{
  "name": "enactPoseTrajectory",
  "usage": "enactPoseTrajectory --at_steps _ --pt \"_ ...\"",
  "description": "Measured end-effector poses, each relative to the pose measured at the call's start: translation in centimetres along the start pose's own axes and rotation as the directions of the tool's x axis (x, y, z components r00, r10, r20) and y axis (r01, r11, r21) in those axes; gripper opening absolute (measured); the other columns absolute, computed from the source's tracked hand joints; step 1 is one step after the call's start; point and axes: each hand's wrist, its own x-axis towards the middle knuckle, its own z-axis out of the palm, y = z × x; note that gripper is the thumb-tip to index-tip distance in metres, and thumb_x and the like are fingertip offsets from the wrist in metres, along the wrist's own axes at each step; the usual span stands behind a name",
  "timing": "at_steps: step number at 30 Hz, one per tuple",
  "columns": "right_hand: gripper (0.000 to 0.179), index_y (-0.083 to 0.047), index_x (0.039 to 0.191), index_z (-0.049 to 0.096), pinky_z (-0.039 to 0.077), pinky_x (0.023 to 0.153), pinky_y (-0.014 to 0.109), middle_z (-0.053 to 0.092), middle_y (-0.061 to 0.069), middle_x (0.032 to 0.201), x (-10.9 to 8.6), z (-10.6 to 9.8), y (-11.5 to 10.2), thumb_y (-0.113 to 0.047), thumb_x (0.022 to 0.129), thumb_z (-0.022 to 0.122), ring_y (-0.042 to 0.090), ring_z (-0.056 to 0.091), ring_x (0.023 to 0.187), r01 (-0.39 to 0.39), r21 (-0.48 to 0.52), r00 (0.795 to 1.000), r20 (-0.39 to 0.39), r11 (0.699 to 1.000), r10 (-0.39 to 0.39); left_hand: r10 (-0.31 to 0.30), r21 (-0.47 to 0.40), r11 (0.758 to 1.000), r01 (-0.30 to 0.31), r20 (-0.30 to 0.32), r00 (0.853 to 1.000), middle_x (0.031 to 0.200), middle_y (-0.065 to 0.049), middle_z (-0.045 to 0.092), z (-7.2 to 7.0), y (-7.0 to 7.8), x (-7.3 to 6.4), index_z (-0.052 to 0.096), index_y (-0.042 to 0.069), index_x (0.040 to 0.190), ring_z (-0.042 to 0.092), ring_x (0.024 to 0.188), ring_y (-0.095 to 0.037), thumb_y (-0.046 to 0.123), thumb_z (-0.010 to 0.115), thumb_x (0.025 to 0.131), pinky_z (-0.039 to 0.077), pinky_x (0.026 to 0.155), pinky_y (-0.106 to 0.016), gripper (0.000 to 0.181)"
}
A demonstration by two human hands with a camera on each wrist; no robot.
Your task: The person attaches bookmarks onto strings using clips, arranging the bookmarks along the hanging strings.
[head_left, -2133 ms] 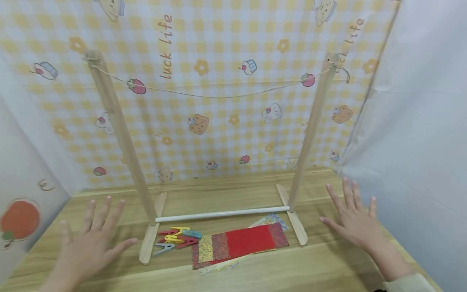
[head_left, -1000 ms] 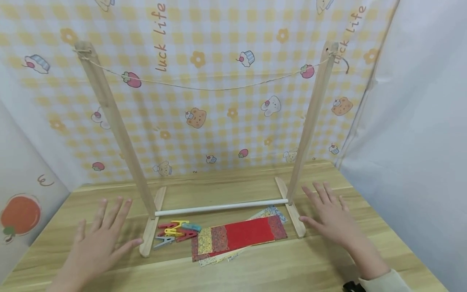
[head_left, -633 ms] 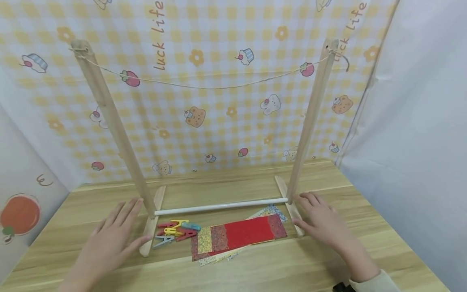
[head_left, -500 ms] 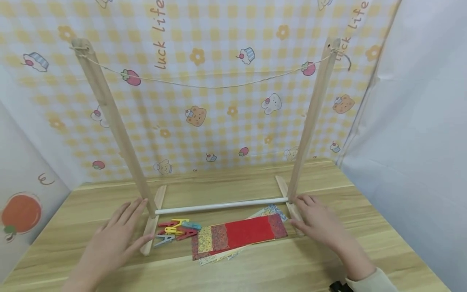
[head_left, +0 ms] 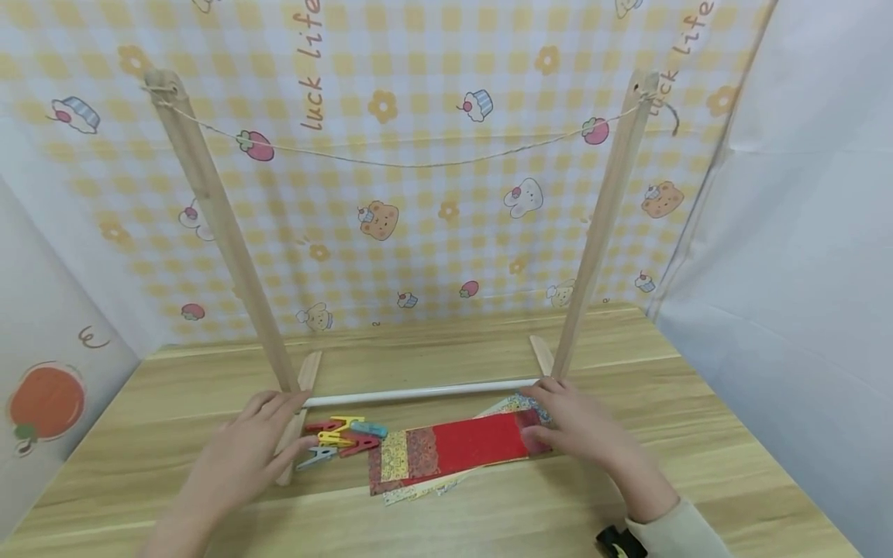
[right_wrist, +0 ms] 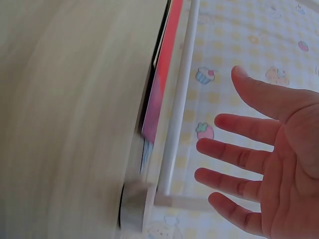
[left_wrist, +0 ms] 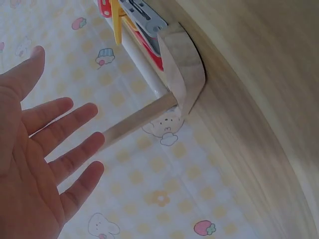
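My left hand point(head_left: 240, 446) hovers, fingers spread, over the left foot of a wooden stand, its thumb near a pile of clothespins point(head_left: 342, 440) in red, yellow, blue and grey. In the left wrist view the palm point(left_wrist: 22, 184) is bare and apart from the stand foot point(left_wrist: 182, 64). My right hand point(head_left: 575, 422) overlaps the right end of the stacked patterned strips point(head_left: 474, 449), topped by a red one. The right wrist view shows that palm point(right_wrist: 294, 184) holding nothing, fingers extended beside the white rod point(right_wrist: 179, 99).
Two wooden posts point(head_left: 226, 232) rise from the feet, joined low by a white rod point(head_left: 418, 393). A thin string point(head_left: 418, 166) sags between their tops. Behind hangs a yellow checked cloth point(head_left: 446, 256); white walls point(head_left: 781, 271) close the sides of the wood-grain table point(head_left: 488, 519).
Both hands have moved inward from beside the stand: the left rightward to its foot and the clothespins, the right leftward over the strips' end. Clothespins and strips stay in place.
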Motion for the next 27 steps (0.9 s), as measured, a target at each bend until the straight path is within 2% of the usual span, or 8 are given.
enactPoseTrajectory --at_steps 8,14,18,22,27 --pt "0.054 -0.009 0.131 0.063 0.053 0.088 0.047 0.063 0.007 0.121 1.6 1.3 -1.4 -0.030 0.084 0.079 0.026 0.055 0.108 0.008 0.036 0.999 0.051 0.999 -0.010 0.010 -0.047 0.999 -0.010 0.020 1.000 0.119 -0.011 0.071 0.8 1.0 1.1 0.061 0.007 0.132 0.063 0.113 -0.032 0.038 0.071 0.091 0.058 0.081 -0.056 0.052" --pt "0.052 -0.008 0.129 0.064 0.052 0.092 0.052 0.062 0.010 0.126 2.6 2.1 -2.6 -0.028 0.084 0.079 0.033 0.055 0.114 0.017 0.086 0.994 0.102 0.996 -0.026 0.061 -0.074 0.995 -0.063 -0.037 0.997 0.110 -0.007 0.074 1.4 1.7 1.8 0.068 0.006 0.122 0.066 0.103 -0.025 0.033 0.075 0.088 0.061 0.074 -0.043 0.044" --pt "0.050 -0.009 0.128 0.064 0.052 0.093 0.052 0.062 0.011 0.126 3.2 2.5 -3.3 -0.028 0.084 0.079 0.034 0.053 0.116 0.025 0.108 0.991 0.128 0.994 -0.039 0.096 -0.072 0.992 -0.101 -0.063 0.993 0.108 -0.005 0.075 1.9 2.0 2.3 0.071 0.006 0.116 0.067 0.099 -0.020 0.033 0.076 0.087 0.061 0.076 -0.038 0.040" --pt "0.051 -0.011 0.129 0.063 0.050 0.097 0.053 0.061 0.009 0.128 3.7 2.8 -3.9 -0.029 0.084 0.079 0.035 0.052 0.119 0.019 0.114 0.987 0.158 0.993 -0.037 0.089 -0.083 0.992 -0.091 -0.030 0.996 0.108 -0.005 0.075 2.3 2.1 2.9 0.072 0.007 0.113 0.067 0.101 -0.022 0.033 0.075 0.088 0.060 0.078 -0.039 0.036" --pt "0.051 -0.014 0.129 0.064 0.050 0.099 0.055 0.060 0.009 0.131 4.2 3.2 -4.4 -0.033 0.084 0.079 0.036 0.051 0.124 0.012 0.100 0.982 0.187 0.995 -0.030 0.045 -0.126 0.991 -0.036 0.067 0.997 0.109 -0.007 0.074 2.6 2.2 3.4 0.073 0.007 0.112 0.066 0.104 -0.026 0.031 0.072 0.091 0.060 0.080 -0.043 0.031"
